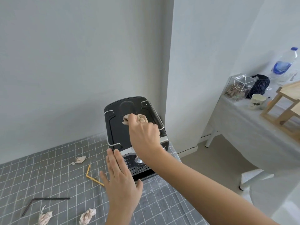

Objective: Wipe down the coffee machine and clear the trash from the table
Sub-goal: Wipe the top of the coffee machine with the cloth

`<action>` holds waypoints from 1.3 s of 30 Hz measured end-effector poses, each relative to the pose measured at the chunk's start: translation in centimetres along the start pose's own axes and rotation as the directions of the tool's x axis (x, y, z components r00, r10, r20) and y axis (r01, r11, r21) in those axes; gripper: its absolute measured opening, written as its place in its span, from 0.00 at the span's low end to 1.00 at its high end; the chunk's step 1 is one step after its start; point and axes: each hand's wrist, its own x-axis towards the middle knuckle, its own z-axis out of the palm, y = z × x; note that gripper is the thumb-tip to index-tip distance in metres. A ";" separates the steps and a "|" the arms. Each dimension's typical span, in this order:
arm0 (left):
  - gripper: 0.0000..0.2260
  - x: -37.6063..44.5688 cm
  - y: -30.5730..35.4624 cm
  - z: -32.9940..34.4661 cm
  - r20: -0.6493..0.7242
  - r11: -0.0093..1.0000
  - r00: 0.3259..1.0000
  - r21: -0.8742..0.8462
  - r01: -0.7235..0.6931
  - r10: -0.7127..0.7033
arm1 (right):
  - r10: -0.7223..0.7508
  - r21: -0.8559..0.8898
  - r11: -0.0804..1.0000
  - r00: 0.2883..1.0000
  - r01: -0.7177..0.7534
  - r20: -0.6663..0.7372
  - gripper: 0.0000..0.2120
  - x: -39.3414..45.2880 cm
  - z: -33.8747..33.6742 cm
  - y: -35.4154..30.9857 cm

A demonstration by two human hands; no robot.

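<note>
A black coffee machine [116,127] stands at the far right corner of a table with a grey checked cloth [162,200]. My right hand [144,135] is shut on a beige cloth [141,118], which it presses on the machine's top. My left hand [121,181] is flat and open, with its fingertips at the machine's front left edge. Trash lies on the table: a yellow bent straw [90,174], a black bent straw [42,202], and three crumpled tissues, one in the middle [79,159] and two by the near edge [45,217] [87,215].
A grey wall rises behind the table, with a corner pillar just right of the machine. To the right stands a second table [240,127] with a white cover, holding a paper cup [258,101], a clear box [238,88], a water bottle [284,64] and a wooden frame [285,108].
</note>
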 end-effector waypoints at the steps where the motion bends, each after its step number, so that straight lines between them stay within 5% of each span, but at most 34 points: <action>1: 0.60 0.0 0.0 0.0 0.001 1.000 1.000 -0.001 0.004 -0.004 | -0.021 0.002 1.000 1.000 0.021 -0.007 0.10 -0.4 -0.1 0.2; 5: 0.59 0.2 0.0 -0.3 0.010 1.000 1.000 0.027 0.015 -0.016 | -0.125 0.179 0.977 0.990 0.113 0.062 0.06 -1.7 -1.7 1.6; 8: 0.59 0.1 0.1 -0.4 -0.004 0.999 1.000 0.032 0.010 -0.010 | -0.101 0.331 0.938 0.995 0.102 -0.022 0.06 -0.6 -2.9 4.0; 11: 0.59 0.1 0.1 -0.5 0.002 1.000 1.000 0.022 0.012 -0.012 | -0.104 0.231 0.965 0.991 0.121 -0.083 0.09 2.5 -1.7 5.0; 16: 0.58 0.1 0.0 -0.3 0.049 0.999 0.998 -0.028 0.031 -0.030 | -0.188 0.117 0.977 0.976 0.175 0.107 0.16 1.8 2.2 2.9; 20: 0.50 -0.1 -0.2 -1.4 0.105 0.984 0.993 -0.161 0.078 -0.062 | -0.389 0.294 0.889 0.918 0.352 0.076 0.08 0.5 0.7 5.8; 25: 0.33 2.6 0.8 -5.1 -0.263 0.940 0.959 -0.341 0.010 -0.105 | -0.211 0.634 0.760 0.977 0.143 0.032 0.19 5.6 -3.2 6.4; 27: 0.30 5.4 1.2 -5.5 -0.275 0.965 0.958 -0.261 0.011 -0.085 | -0.185 0.616 0.776 0.983 0.137 0.014 0.18 9.2 -2.1 5.1; 31: 0.31 9.1 1.9 -3.7 -0.188 0.991 0.976 -0.098 0.091 -0.108 | -0.230 0.318 0.938 0.931 0.136 0.282 0.19 13.4 3.4 2.1; 39: 0.28 9.5 1.8 -3.1 -0.111 0.992 0.986 -0.033 0.125 -0.128 | -0.489 0.408 0.838 0.830 0.362 0.269 0.21 10.5 3.8 4.0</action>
